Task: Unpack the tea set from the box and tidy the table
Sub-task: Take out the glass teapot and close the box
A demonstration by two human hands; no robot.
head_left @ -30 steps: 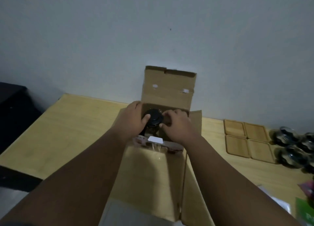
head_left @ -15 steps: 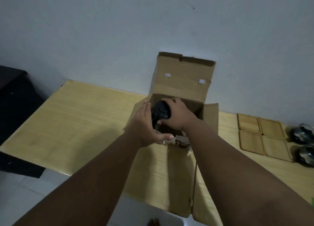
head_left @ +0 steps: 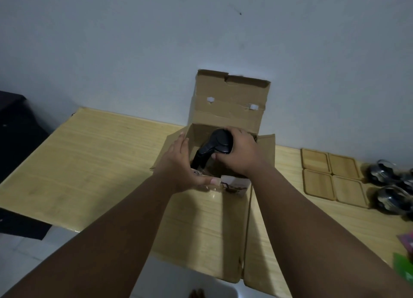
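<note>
Inside the cardboard box [head_left: 228, 100] on the table [head_left: 89, 154], we are gripping the teapot [head_left: 215, 144] with our right hand [head_left: 242, 155], fingers curled over its lid, while our left hand [head_left: 178, 166] is bracing the box's left wall with fingers straight and together. We are judging a straight lift best, the left hand pinning the box down as the handle clears the rim. The teapot's lid and handle are showing glossy black; the body is hiding in shadow.

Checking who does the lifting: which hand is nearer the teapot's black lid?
Right. The right hand grips the black lid from its right side. The left hand rests against the cardboard box at its left rim, apart from the lid.
</note>
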